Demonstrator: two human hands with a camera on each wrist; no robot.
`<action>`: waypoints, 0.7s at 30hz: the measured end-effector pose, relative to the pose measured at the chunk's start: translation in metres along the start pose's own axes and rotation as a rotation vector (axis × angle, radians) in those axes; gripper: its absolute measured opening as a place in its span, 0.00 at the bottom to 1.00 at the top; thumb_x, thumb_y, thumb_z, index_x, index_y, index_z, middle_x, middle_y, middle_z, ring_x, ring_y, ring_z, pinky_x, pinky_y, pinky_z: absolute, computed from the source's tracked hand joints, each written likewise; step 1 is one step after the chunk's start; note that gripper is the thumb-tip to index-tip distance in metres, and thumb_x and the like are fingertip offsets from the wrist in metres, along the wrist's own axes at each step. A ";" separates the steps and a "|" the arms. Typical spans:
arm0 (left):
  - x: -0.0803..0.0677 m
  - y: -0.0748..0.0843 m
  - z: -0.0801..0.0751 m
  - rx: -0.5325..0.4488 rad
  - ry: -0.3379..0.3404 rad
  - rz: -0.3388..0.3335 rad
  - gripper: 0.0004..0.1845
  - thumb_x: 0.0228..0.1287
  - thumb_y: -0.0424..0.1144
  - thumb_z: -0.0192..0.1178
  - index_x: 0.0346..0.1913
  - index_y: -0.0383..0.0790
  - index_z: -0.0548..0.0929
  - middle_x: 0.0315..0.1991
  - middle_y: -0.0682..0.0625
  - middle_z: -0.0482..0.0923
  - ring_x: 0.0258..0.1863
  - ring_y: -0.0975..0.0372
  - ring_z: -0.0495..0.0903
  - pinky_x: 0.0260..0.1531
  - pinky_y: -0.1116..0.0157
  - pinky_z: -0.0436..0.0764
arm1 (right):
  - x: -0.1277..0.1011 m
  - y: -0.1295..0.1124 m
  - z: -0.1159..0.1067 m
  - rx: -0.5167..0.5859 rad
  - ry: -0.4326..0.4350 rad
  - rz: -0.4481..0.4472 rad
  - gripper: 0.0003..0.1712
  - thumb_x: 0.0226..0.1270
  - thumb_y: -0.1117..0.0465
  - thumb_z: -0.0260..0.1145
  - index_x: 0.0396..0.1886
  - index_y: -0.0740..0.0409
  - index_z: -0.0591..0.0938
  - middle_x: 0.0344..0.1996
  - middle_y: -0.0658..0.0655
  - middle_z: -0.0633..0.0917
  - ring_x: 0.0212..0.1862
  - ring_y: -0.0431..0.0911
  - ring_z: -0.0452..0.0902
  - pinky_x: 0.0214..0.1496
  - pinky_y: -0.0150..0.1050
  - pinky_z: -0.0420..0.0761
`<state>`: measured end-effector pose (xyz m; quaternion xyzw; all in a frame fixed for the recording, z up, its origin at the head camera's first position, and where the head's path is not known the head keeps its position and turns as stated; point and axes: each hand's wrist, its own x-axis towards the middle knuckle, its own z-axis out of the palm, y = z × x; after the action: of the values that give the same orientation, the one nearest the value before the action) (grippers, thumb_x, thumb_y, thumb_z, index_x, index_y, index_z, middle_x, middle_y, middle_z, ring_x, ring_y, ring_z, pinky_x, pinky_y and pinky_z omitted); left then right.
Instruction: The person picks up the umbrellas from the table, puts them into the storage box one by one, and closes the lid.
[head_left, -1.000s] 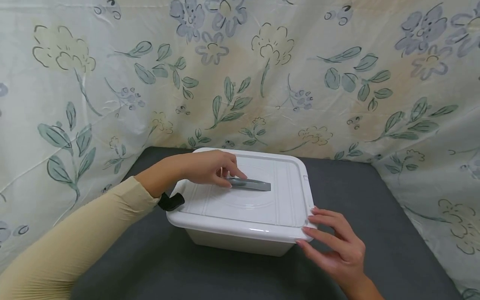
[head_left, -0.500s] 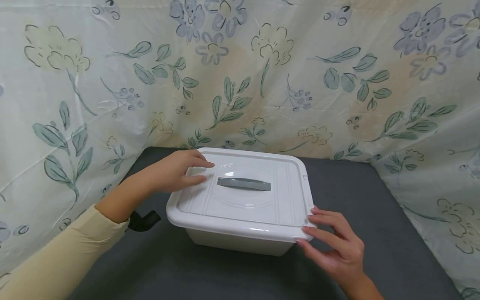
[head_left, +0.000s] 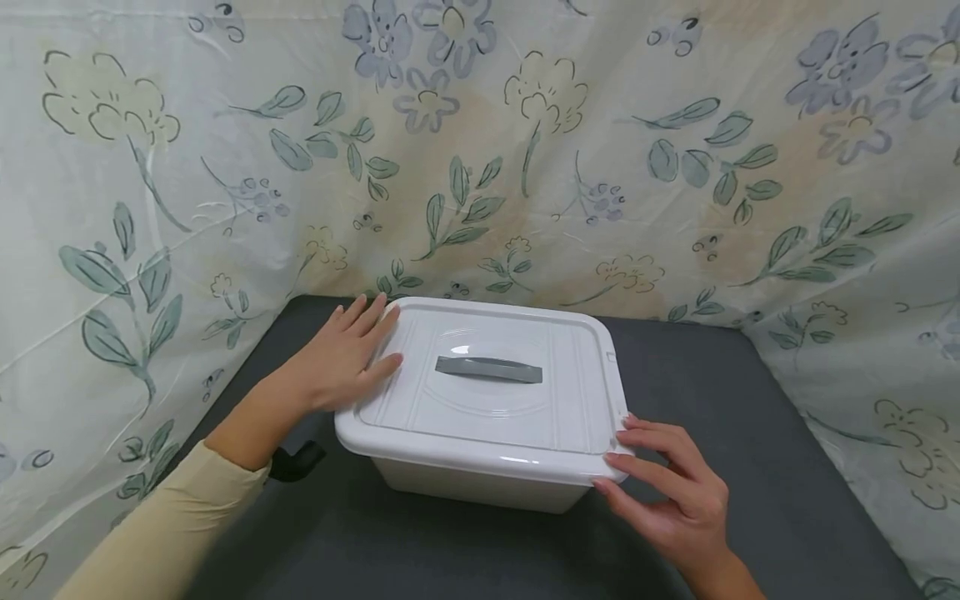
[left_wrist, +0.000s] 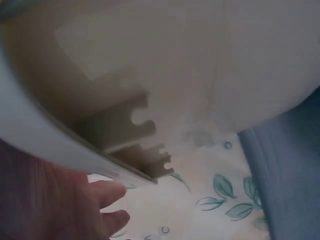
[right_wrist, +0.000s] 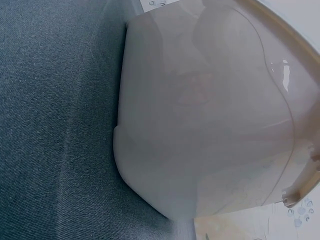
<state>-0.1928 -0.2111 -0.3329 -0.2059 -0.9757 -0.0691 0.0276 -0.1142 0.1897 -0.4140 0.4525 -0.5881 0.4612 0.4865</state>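
A white plastic storage box [head_left: 480, 485] stands with its lid [head_left: 495, 425] on, a grey handle [head_left: 489, 369] lying across the lid's middle. My left hand [head_left: 337, 354] lies over the lid's left edge near the far corner, its fingers spread and straight. In the left wrist view its fingers [left_wrist: 107, 195] show beside the rim, and notched ribs [left_wrist: 120, 122] are visible beneath the rim. At the near right corner my right hand [head_left: 675, 487] touches the rim with its spread fingertips, thumb at the front side. The right wrist view shows mostly the box's side wall [right_wrist: 200, 120].
Under the box lies a dark grey table surface [head_left: 690, 375]. A pale floral cloth [head_left: 585, 208] hangs behind and on both sides of it. A black wrist-worn piece [head_left: 297, 460] sits below the left wrist.
My left hand has left the grey handle, moved left, and come down over the lid's left edge with fingers spread. My right hand and the box have stayed in place.
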 end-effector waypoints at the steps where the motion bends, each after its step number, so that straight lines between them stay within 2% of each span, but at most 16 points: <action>1: 0.000 0.001 0.000 0.002 -0.006 -0.001 0.42 0.78 0.62 0.41 0.83 0.41 0.47 0.84 0.40 0.38 0.83 0.41 0.36 0.79 0.38 0.40 | 0.000 0.000 0.000 0.002 0.000 -0.002 0.15 0.54 0.63 0.82 0.29 0.73 0.89 0.38 0.71 0.85 0.54 0.56 0.84 0.64 0.38 0.81; 11: 0.003 0.012 0.001 0.023 -0.047 -0.026 0.45 0.78 0.63 0.39 0.82 0.34 0.44 0.84 0.41 0.36 0.84 0.44 0.35 0.80 0.40 0.37 | -0.002 0.000 -0.002 0.021 -0.002 0.009 0.15 0.53 0.64 0.82 0.29 0.75 0.89 0.39 0.71 0.85 0.53 0.55 0.84 0.66 0.38 0.80; 21: 0.001 0.015 0.003 0.023 -0.050 -0.054 0.47 0.78 0.64 0.39 0.82 0.32 0.42 0.84 0.39 0.34 0.83 0.42 0.35 0.80 0.40 0.37 | -0.005 0.002 -0.004 0.040 0.006 0.022 0.14 0.52 0.65 0.83 0.29 0.74 0.89 0.38 0.69 0.85 0.53 0.54 0.84 0.66 0.39 0.80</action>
<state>-0.1873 -0.1968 -0.3339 -0.1807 -0.9821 -0.0534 0.0039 -0.1149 0.1943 -0.4188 0.4540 -0.5824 0.4796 0.4740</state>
